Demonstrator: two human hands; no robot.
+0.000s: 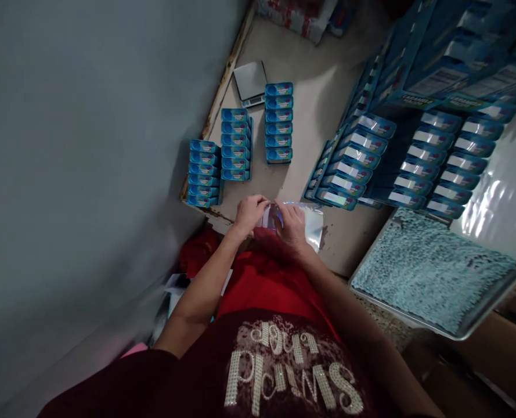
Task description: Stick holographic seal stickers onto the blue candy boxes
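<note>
At the table's near edge, in front of my red-clad waist, a shiny transparent plastic bag (313,223) lies under and between my hands. My left hand (249,213) is closed in a pinch at its left end. Bent over the middle of the bag, my right hand (291,224) grips it with thumb and fingers close to the left fingertips. Whether anything is inside the bag cannot be made out. Beyond the hands stand rows of small blue packs, one row (235,145) nearest, another (278,123) behind it and a third (203,174) at the left edge.
A flat scale (249,81) sits farther back on the table (301,110). To the right are more blue packs (349,165) and tall stacks of blue boxes (440,75). A metal tray (462,337) of pale blue pellets juts out at lower right. A grey wall (87,145) borders the left.
</note>
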